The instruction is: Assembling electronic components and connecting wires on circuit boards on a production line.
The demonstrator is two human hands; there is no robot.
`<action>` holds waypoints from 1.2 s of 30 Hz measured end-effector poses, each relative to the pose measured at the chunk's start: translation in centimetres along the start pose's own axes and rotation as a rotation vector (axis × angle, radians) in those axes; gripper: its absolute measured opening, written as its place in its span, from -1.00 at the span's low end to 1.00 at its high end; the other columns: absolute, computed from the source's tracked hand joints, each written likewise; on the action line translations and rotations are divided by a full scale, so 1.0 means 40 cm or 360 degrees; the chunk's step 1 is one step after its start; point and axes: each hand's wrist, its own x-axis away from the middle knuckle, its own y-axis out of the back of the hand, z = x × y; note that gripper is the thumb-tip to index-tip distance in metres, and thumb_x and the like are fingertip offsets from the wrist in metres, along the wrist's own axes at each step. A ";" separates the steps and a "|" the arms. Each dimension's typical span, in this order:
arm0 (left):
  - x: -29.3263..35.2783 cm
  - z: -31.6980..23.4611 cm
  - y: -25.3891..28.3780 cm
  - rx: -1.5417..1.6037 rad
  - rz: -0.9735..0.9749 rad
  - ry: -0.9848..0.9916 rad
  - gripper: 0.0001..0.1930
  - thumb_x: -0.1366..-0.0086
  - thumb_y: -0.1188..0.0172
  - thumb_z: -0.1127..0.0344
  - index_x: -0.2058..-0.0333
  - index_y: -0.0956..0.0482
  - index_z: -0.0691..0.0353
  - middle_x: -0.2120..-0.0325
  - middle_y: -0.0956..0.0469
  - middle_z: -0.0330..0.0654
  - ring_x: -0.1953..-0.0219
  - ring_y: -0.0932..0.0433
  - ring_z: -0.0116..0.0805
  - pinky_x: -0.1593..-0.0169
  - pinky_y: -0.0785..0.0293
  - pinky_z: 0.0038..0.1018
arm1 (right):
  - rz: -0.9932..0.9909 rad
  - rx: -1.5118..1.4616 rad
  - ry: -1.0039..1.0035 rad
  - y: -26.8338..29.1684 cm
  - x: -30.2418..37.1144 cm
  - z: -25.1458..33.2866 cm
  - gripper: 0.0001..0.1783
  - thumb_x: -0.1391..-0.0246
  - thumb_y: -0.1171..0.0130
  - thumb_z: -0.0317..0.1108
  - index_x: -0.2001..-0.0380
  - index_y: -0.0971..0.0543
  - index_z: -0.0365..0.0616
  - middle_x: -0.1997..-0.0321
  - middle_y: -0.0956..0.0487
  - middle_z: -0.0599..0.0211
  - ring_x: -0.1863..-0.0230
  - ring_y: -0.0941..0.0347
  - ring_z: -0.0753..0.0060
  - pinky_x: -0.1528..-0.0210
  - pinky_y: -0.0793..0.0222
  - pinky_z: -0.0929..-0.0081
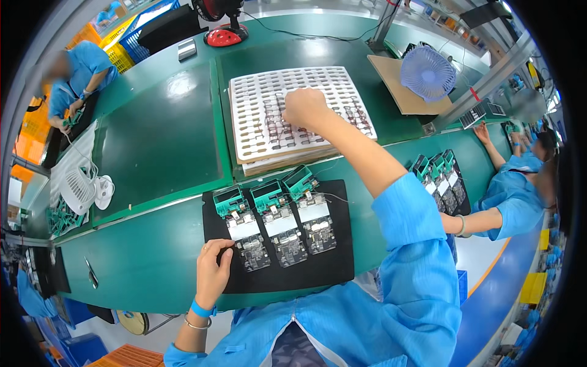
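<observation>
My right hand (306, 109) reaches forward over the white slotted tray (251, 131), its fingers curled down among small dark parts (278, 125) sitting in the slots. The fingertips are hidden behind the hand, so what they grip cannot be seen. My left hand (214, 269) rests on the edge of the black mat (318, 269), thumb and index finger a little apart, beside the left circuit board (252, 249). Two more boards, the middle one (287, 244) and the right one (319, 231), lie alongside. Each has a green frame piece (267, 194) at its far end.
A red fan base (226, 37) and a purple fan (428, 73) stand at the back, the latter by a cardboard sheet (391, 85). Tweezers (91, 273) lie far left. A white fan (79, 186) stands left. At right, a co-worker's hand (452, 224) is near more boards (443, 186).
</observation>
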 end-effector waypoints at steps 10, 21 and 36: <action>-0.005 0.084 -0.008 -0.0529 0.0040 -0.0276 -0.50 -0.03 -0.28 0.45 0.00 -0.40 0.28 -0.04 -0.31 0.04 -0.07 -0.31 0.07 -0.12 -0.26 -0.18 | 0.0347 -0.0234 -0.0410 0.006 -0.045 0.011 -0.71 0.12 -0.02 -0.37 0.34 -0.65 -0.18 0.22 -0.62 0.03 0.12 -0.55 -0.01 0.11 -0.48 0.17; 0.006 0.100 0.019 -0.0418 0.0124 -0.0321 -0.59 -0.03 -0.32 0.38 0.10 -0.48 0.30 0.04 -0.40 0.02 0.01 -0.37 0.03 -0.06 -0.34 -0.22 | 0.0213 -0.2324 -0.0523 -0.012 0.065 -0.090 -0.79 -0.09 0.00 -0.31 0.62 -0.39 -0.01 0.68 -0.14 0.66 0.65 0.05 0.72 0.63 0.11 0.67; -0.163 0.012 -0.001 0.0844 0.0249 0.0148 -0.80 -0.33 -0.08 0.30 0.35 -0.52 0.35 0.48 -0.56 -0.28 0.46 -0.47 -0.56 0.36 -0.43 -0.60 | 0.1278 -0.2568 0.0228 -0.042 0.374 0.267 -0.84 -0.19 0.07 -0.34 0.46 -0.38 -0.13 0.52 -0.46 0.51 0.48 -0.36 0.71 0.46 -0.29 0.72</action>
